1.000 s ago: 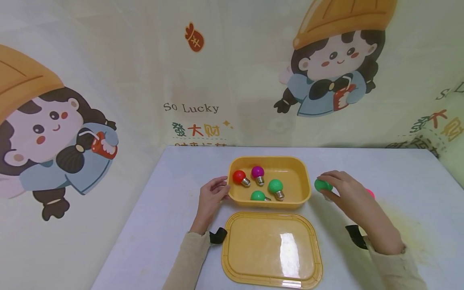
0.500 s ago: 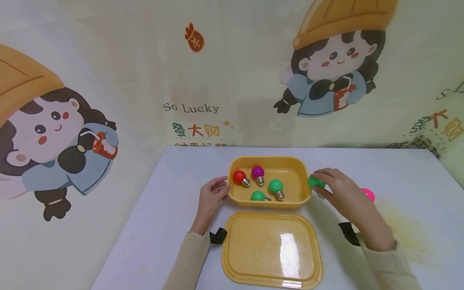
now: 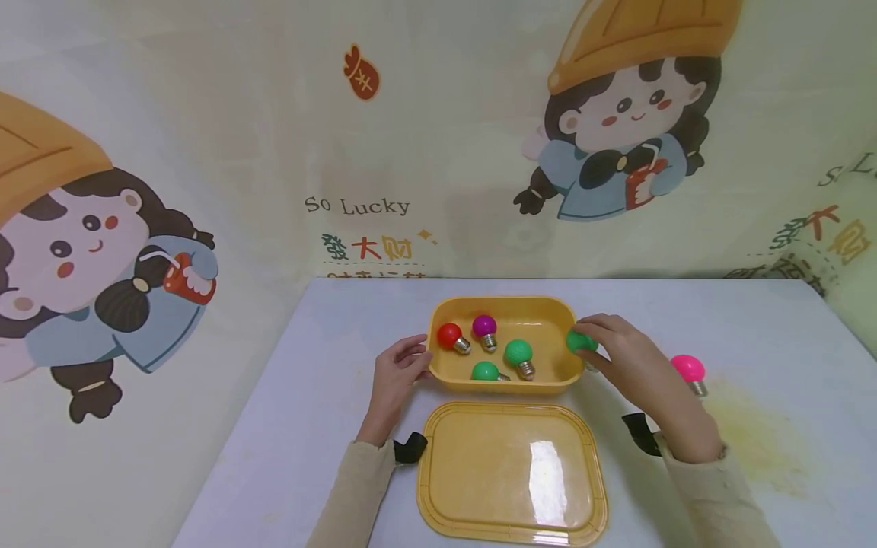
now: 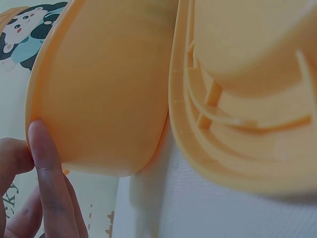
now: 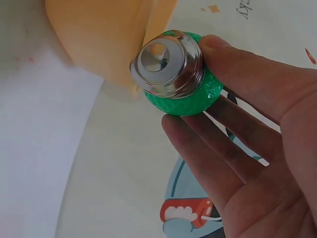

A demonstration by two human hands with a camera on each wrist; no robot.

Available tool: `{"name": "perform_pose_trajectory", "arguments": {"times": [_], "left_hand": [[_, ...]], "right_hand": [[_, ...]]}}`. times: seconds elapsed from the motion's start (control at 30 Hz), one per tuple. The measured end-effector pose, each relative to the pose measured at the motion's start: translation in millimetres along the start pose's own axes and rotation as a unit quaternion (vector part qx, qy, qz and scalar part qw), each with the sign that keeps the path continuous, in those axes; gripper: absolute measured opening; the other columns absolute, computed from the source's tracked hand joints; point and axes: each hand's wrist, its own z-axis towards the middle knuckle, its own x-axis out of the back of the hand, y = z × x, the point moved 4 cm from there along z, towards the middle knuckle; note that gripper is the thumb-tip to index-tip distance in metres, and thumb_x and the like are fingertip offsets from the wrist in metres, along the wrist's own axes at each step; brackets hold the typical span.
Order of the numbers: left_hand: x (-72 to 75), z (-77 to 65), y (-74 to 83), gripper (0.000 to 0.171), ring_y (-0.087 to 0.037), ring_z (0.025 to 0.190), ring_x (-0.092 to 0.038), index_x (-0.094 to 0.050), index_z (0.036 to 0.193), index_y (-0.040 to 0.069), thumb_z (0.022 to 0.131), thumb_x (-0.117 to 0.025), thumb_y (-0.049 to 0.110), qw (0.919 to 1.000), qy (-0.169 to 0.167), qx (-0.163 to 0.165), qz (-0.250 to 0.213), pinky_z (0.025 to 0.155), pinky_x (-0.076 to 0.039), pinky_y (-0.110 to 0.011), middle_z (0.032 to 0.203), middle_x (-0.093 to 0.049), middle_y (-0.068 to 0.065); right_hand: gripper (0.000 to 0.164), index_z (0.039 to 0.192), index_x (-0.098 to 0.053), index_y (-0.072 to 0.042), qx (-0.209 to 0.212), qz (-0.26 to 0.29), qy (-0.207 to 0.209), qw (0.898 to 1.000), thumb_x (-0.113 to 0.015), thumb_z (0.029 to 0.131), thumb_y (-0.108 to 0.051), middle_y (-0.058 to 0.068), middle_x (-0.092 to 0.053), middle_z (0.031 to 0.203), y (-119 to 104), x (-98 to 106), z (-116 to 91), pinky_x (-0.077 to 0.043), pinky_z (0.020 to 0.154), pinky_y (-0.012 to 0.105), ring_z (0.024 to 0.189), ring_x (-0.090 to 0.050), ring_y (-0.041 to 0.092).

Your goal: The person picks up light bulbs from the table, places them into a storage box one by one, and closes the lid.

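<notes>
My right hand (image 3: 626, 358) pinches a green light bulb (image 3: 581, 341) between thumb and fingers, at the right rim of a yellow plastic box (image 3: 503, 387). The right wrist view shows the bulb's silver screw base (image 5: 171, 67) facing the camera. My left hand (image 3: 400, 380) grips the left end of the box, with the thumb (image 4: 47, 153) on its outer wall near the rim. Inside the box lie a red bulb (image 3: 449, 336), a purple bulb (image 3: 484, 326) and two green bulbs, one (image 3: 518, 352) near the middle and another (image 3: 486, 371) partly hidden by the front wall.
A yellow lid (image 3: 507, 472) lies on the white table (image 3: 274, 472) in front of the box. A pink bulb (image 3: 688, 368) rests on the table to the right, beyond my right forearm. A printed curtain (image 3: 466, 152) hangs behind the table.
My right hand has moved left with the green bulb, from beside the box to its right rim. The pink bulb shows more fully. My left hand stays at the box.
</notes>
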Motion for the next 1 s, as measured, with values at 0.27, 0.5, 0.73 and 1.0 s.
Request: {"name": "perform_pose_trajectory", "arguments": {"times": [0.27, 0.5, 0.73, 1.0], "left_hand": [[-0.5, 0.9, 0.8, 0.035, -0.022, 0.087, -0.067, -0.066, 0.125, 0.002, 0.091, -0.071, 0.007, 1.0000, -0.002, -0.003, -0.001, 0.069, -0.061, -0.027, 0.109, -0.064, -0.017], [0.1, -0.9, 1.6, 0.036, -0.024, 0.087, -0.067, -0.065, 0.125, 0.001, 0.090, -0.072, 0.006, 0.9999, -0.005, -0.006, -0.015, 0.070, -0.061, -0.028, 0.106, -0.064, -0.014], [0.4, 0.0, 1.3, 0.035, -0.020, 0.085, -0.067, -0.066, 0.124, 0.002, 0.090, -0.072, 0.005, 0.9999, -0.005, -0.003, -0.016, 0.068, -0.061, -0.026, 0.105, -0.064, -0.014], [1.5, 2.2, -1.0, 0.035, -0.025, 0.087, -0.067, -0.066, 0.124, 0.002, 0.090, -0.072, 0.005, 0.9999, 0.000, -0.005, -0.010, 0.068, -0.061, -0.026, 0.105, -0.064, -0.014]], "right_hand": [[0.029, 0.108, -0.069, -0.001, -0.012, 0.005, -0.010, 1.000, -0.079, 0.081, -0.003, 0.014, -0.066, 0.111, -3.4, -3.9, 5.7, -0.056, 0.089, 0.051, 0.104, -0.061, 0.033], [0.033, 0.113, -0.068, 0.003, -0.013, 0.004, -0.024, 1.000, -0.079, 0.082, -0.002, 0.017, -0.066, 0.112, -6.2, -10.6, 12.4, -0.055, 0.091, 0.052, 0.106, -0.061, 0.036], [0.033, 0.112, -0.068, 0.005, -0.003, 0.006, -0.024, 1.000, -0.079, 0.081, -0.001, 0.018, -0.066, 0.109, -6.7, -18.8, 18.4, -0.056, 0.089, 0.051, 0.103, -0.061, 0.036], [0.034, 0.114, -0.067, 0.005, -0.021, 0.029, -0.048, 0.998, -0.077, 0.083, -0.001, 0.018, -0.065, 0.111, -7.9, -30.3, 26.3, -0.056, 0.090, 0.050, 0.103, -0.061, 0.035]]}}
